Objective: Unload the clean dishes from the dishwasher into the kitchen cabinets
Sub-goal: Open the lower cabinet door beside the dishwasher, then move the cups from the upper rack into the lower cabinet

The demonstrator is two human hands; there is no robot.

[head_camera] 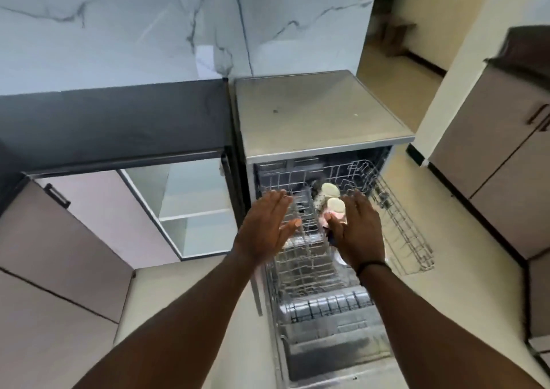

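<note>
The dishwasher [321, 111] stands open with its upper wire rack [395, 219] pulled out over the lowered door [336, 356]. Two upturned cups sit in the rack: a speckled one [329, 190] further back and a pink one [336, 208] nearer me. My right hand [358, 230] is beside the pink cup with the thumb touching its side and the fingers straight. My left hand [268, 227] hovers flat over the rack's left part, fingers extended, holding nothing. Something dark and something white lie partly hidden under my right hand.
An open lower cabinet [196, 210] with white shelves is left of the dishwasher, its door [86, 219] swung towards me. A black countertop [113, 126] runs above it. More cabinets [506, 162] stand at the right across a strip of floor.
</note>
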